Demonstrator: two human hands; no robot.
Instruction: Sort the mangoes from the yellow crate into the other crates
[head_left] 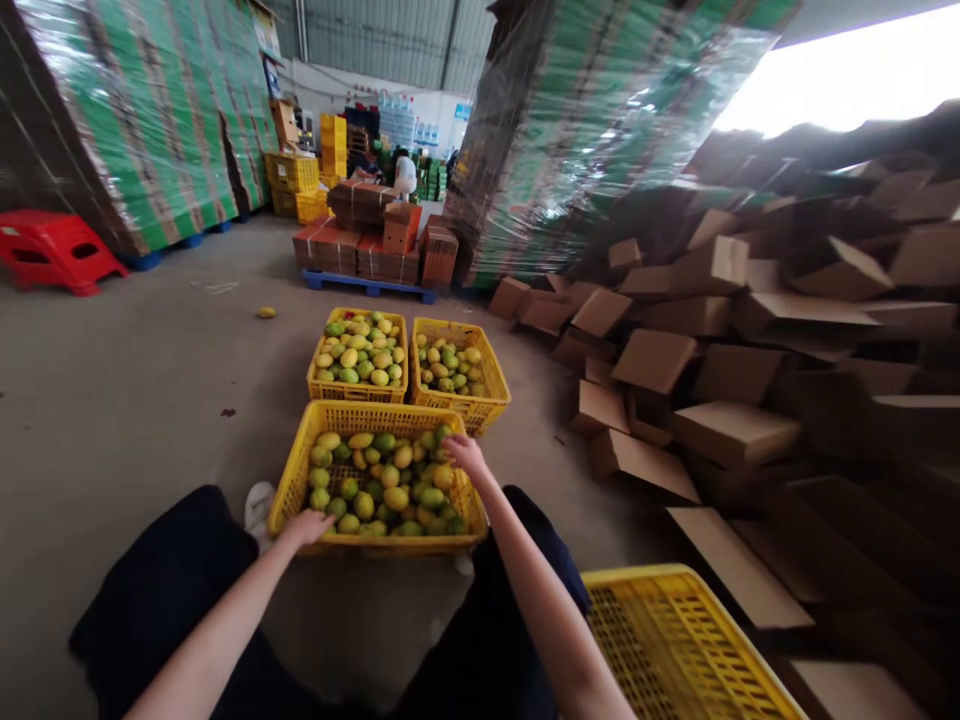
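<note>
A yellow plastic crate [379, 408] stands on the floor between my legs, part filled with green and yellow mangoes [395, 497]. My left hand [309, 527] is over its near left corner, fingers stretched toward the fruit at the rim, with nothing seen in them. Along the right side, my right hand [463, 453] reaches over the wall, fingers slightly bent and apart beside the mangoes there. Its palm side is hidden. Just beyond are two more yellow crates: the left crate [358, 394] is heaped with mangoes, and the right crate [491, 375] is less full.
Another yellow crate [675, 630] is at my lower right. Cardboard boxes [735, 430] lie piled along the right. Ahead, a blue pallet [367, 286] bears bundled cardboard. A red stool [56, 250] stands left, a loose mango [266, 312] lies on the floor, and a person [405, 175] is far back.
</note>
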